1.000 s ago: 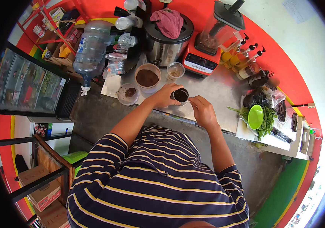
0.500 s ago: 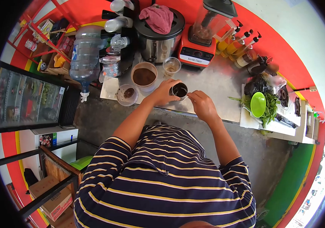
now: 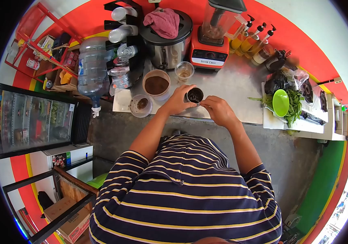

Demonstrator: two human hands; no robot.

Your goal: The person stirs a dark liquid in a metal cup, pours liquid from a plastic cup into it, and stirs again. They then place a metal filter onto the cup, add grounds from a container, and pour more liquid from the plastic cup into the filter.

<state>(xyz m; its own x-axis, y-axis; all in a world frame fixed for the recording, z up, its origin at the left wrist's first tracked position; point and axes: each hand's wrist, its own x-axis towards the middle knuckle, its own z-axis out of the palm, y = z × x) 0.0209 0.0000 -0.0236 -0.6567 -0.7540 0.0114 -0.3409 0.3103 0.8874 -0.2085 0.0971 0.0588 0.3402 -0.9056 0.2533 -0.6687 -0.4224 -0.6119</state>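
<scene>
A small metal cup [image 3: 194, 95] with dark contents stands on the steel counter [image 3: 239, 95]. My left hand [image 3: 178, 99] wraps around its left side. My right hand [image 3: 216, 110] is beside the cup's right rim, fingers pinched on a thin utensil that reaches into the cup; the utensil is mostly hidden. Just behind are a white tub of brown powder [image 3: 156, 84] and a clear plastic cup [image 3: 184, 71].
A small lidded container [image 3: 141, 105] sits left of the cup. At the back stand a pot with a pink cloth [image 3: 166, 32], an orange blender [image 3: 211, 36] and syrup bottles [image 3: 250, 40]. A green bowl [image 3: 281, 102] with leaves lies right. A water jug [image 3: 92, 69] stands left.
Both hands stay at the metal cup. The view has tilted, so the counter sits a little higher and more to the right in the frame.
</scene>
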